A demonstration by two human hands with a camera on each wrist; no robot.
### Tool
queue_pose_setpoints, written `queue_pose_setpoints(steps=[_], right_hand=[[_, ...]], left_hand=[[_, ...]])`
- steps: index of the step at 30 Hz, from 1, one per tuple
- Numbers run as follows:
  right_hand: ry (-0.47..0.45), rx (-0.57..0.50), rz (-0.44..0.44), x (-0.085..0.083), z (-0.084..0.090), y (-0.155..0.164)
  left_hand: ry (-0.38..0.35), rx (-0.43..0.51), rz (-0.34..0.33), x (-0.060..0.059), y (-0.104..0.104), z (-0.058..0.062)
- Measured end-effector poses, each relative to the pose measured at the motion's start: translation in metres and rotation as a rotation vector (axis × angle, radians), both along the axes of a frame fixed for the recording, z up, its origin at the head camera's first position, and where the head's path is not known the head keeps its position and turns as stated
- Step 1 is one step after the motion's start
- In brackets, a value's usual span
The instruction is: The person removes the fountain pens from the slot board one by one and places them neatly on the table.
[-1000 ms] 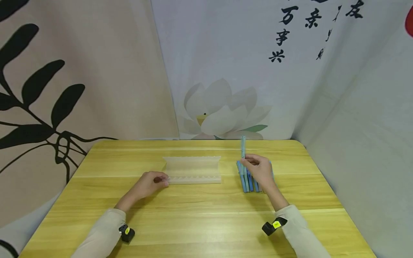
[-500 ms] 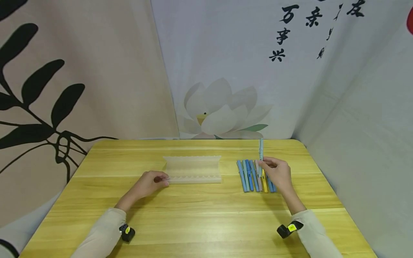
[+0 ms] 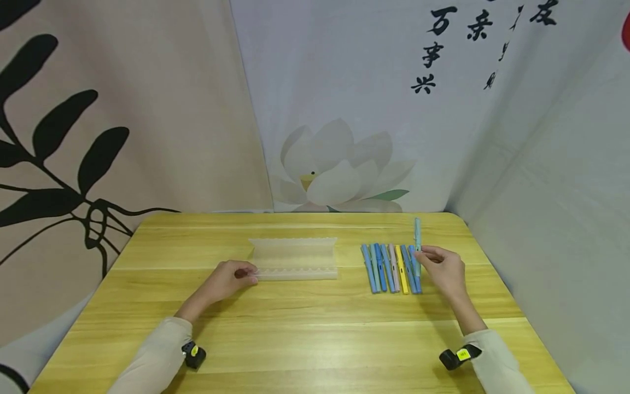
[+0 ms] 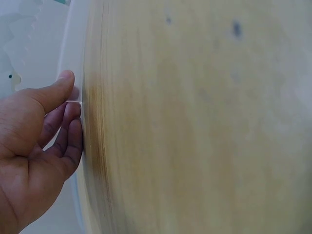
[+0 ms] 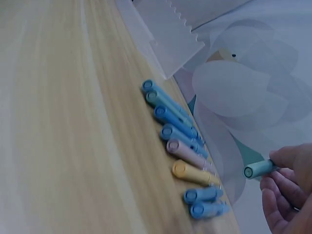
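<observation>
the left hand [image 3: 223,280] rests near the surface's [image 3: 305,339] middle, fingers pinching the clear tray's [image 3: 294,258] left end. toward the right edge, the right hand [image 3: 445,269] pinches a teal pen [image 3: 417,233] upright beside the pen row [image 3: 391,268]; a loose pinch could drop it, scattering them.

A pale teal pen [image 3: 417,234] is noted. The pen row [image 3: 392,268] is coloured blue, teal, pink and one yellow. A translucent white holder [image 3: 293,258] is seen on the yellow wood-grain table [image 3: 295,328].
</observation>
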State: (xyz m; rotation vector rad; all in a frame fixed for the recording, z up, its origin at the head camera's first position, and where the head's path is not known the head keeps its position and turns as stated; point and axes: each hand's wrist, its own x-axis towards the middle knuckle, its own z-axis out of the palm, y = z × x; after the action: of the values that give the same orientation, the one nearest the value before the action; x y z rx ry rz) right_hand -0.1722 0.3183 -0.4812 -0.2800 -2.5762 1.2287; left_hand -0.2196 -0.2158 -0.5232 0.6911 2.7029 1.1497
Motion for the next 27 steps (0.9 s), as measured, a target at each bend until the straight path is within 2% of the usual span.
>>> queue_pose_setpoints(steps=[12,27], right_hand=[[-0.090,0.034,-0.031,0.014,-0.005,0.021],[-0.203,0.121,-0.013,0.014,-0.011,0.026]], left_hand=[[0.003,0.001,0.003,-0.001,0.000,0.000],[-0.004,0.000,0.009,0.000,0.002,0.000]])
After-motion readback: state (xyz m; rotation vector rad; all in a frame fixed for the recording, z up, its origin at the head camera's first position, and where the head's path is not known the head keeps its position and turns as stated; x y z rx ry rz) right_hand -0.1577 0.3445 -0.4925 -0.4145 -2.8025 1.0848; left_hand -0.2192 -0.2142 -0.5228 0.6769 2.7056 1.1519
